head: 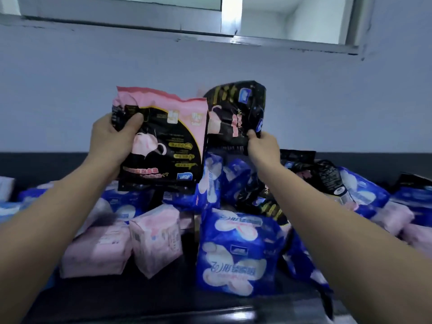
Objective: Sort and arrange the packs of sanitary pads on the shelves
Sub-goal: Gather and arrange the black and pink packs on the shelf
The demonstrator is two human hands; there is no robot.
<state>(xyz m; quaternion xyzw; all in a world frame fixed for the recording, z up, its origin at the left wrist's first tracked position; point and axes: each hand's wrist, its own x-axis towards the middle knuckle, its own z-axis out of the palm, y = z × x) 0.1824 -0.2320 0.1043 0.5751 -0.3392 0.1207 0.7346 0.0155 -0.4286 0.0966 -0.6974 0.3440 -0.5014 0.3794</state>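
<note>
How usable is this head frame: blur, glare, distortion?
Head view: dim, bluish cast; the window is blown out; wide-angle bend curves its frame and stretches the forearms; the black pack in the right hand is smeared, the pink-and-black pack in the left hand soft, small print unreadable; the blue pack in front is clearest.

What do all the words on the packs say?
No text can be read for certain.
Pink-and-black pack in the left hand: yellow labels, too blurred.
Black pack in the right hand: gold print, too blurred.
Blue pack in front: big white writing, too blurred.
</note>
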